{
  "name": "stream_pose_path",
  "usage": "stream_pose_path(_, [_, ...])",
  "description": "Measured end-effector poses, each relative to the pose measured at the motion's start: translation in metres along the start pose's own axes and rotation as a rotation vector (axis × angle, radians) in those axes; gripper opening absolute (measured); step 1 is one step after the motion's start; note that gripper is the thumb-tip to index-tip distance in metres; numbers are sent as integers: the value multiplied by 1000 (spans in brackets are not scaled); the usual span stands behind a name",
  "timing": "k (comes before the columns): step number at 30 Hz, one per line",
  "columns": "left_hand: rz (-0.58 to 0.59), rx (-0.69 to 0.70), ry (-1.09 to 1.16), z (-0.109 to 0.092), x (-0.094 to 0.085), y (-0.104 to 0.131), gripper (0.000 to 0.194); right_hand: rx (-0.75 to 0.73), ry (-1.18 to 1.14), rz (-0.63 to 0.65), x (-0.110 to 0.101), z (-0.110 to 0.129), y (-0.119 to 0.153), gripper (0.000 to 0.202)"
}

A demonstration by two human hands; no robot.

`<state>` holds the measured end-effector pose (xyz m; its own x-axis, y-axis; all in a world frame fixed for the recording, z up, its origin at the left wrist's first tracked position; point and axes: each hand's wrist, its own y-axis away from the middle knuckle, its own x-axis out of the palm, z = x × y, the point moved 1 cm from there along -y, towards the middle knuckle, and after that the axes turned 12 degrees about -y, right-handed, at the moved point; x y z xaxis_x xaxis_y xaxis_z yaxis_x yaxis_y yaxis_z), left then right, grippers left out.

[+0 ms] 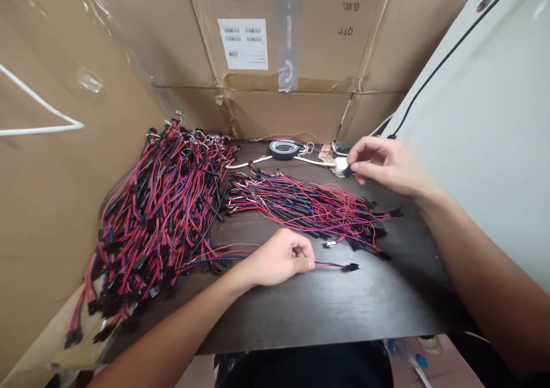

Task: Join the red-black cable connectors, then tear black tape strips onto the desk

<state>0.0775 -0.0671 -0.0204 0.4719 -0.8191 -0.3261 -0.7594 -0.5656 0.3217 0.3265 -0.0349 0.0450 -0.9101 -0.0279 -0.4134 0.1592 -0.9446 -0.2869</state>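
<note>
Pinching a cable [330, 264] at near centre with the left hand [281, 259], a black piece [348, 171] at far right with the right hand [382, 161]; possibly risking a snag through tangling in the left wire pile [172, 204].

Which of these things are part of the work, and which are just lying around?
Seemingly in the work:
- wired cable in the left hand
- small black piece in the right hand, by a white block
- both wire piles, large and small

Apparently idle:
- tape roll
- cardboard
</note>
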Motion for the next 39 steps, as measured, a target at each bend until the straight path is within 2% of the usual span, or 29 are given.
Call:
stream_pose_path(2, [-5,2,11,0,0,0,8,-46,-46,159,20,19,16,5])
stream_pose_path(4, [-11,3,15,0,0,-1,8,-82,-32,363,38,27,31,1])
stream_pose_path(6, [-20,4,20,0,0,-1,7,-97,-23,509,51,25,42,6])
stream_pose_path(8, [-30,7,29,0,0,-1,8,-65,-36,566,59,18,49,10])
stream_pose_path(15, [-47,27,91,-1,0,-2,10,81,-128,554,74,8,57,13])
stream_pose_path(19, [-67,67,114,-1,1,-2,14,81,-135,534,85,10,58,13])
stream_pose_path(23, [-39,98,159,-2,3,-2,14,108,-190,495,89,9,58,11])
stream_pose_path(39, [-72,38,101,4,5,-4,15,102,-176,503,93,4,58,12])
